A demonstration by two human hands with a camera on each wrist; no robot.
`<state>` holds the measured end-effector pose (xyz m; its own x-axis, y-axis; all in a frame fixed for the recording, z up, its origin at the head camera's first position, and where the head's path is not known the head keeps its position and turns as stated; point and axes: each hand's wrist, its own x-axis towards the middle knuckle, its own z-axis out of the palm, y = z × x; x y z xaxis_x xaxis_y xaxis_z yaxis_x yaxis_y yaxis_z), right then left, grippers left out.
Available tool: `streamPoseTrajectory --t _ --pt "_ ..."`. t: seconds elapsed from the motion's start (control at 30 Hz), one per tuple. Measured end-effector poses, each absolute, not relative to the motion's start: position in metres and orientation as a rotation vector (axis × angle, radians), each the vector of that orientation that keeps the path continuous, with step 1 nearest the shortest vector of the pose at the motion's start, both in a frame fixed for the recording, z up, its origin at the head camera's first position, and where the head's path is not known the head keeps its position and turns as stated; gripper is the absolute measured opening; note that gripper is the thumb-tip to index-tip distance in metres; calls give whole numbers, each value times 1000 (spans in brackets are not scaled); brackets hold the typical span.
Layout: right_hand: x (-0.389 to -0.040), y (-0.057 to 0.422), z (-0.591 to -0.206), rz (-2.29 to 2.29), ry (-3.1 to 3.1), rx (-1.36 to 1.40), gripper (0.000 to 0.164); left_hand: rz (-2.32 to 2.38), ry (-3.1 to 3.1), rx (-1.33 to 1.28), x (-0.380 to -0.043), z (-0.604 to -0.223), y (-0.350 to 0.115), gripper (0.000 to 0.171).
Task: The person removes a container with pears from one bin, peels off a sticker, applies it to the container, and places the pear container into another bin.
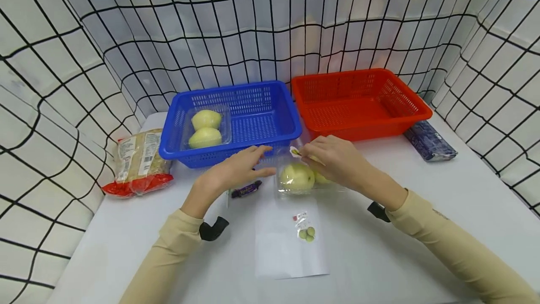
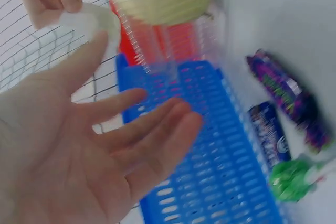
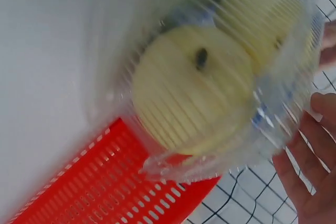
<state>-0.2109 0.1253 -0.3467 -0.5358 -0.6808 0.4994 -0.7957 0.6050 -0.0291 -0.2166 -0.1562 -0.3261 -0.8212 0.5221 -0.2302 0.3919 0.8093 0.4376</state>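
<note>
Pinching a small white label (image 1: pixel 295 152) with its fingers (image 1: pixel 316 148) together on it, the right hand (image 1: pixel 339 161) hangs over a clear fruit tray (image 1: pixel 288 191); the left hand (image 1: pixel 234 168) hovers beside the tray, thumb and fingers apart, holding nothing. The tray seems to rest on the table (image 1: pixel 219 271) at the far end of a printed sheet (image 1: pixel 291 254), in front of a blue basket (image 1: pixel 257 125) and a red basket (image 1: pixel 358 111). Its two pale yellow-green fruits (image 1: pixel 297 176) should make it fairly weighty, while the thin ribbed plastic looks slick and likely to buckle when squeezed; supporting the base from both sides is probably safer than lifting by the rim, as the fruits may bruise. The label looks light and limp, best held by one edge. Farther out, the blue basket bears a second fruit tray (image 1: pixel 228 128). A purple-wrapped candy bar (image 1: pixel 246 189) lies near the left hand; a bag with tan contents (image 1: pixel 141 158) and a dark blue packet (image 1: pixel 430 142) flank the baskets.
</note>
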Motion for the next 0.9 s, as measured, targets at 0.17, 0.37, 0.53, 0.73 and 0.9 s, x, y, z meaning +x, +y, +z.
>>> streamPoseTrajectory --t 0.17,0.37,0.53,0.73,0.9 --pt "-210 121 -354 209 -2456 1244 18 530 2651 739 -217 -335 -147 81" --pt "-208 122 -354 255 -2525 1286 20 498 2693 781 -213 -333 -143 81" --pt "-205 125 -355 299 -2549 1315 26 478 2642 851 -208 -332 -143 69" --pt "-202 127 -359 320 -2522 1343 27 455 2599 818 -207 -335 -145 60" --pt "-199 129 -361 375 -2482 1365 26 470 2571 792 -207 -336 -146 60"
